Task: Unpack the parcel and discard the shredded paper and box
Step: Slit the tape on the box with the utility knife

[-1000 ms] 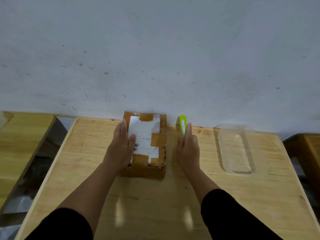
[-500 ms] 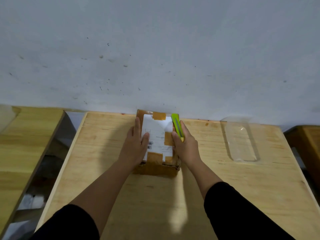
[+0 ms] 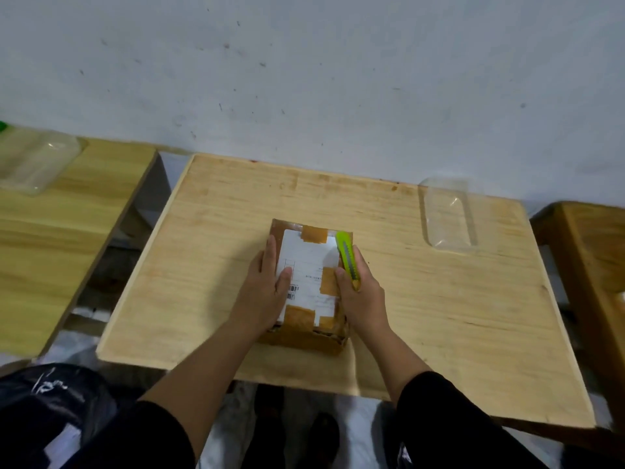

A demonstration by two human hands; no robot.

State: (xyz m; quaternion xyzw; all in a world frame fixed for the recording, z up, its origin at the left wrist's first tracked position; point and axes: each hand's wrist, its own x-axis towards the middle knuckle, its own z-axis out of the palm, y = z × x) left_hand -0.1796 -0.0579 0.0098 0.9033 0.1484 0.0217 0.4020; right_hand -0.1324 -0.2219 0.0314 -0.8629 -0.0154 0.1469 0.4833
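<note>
The box is now pulled nearer, held flat by the left hand; the knife is gripped by the right hand beside it.

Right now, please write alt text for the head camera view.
A taped cardboard parcel lies on a wooden table; the left hand presses it flat while the right hand holds a green utility knife along its right edge.
</note>
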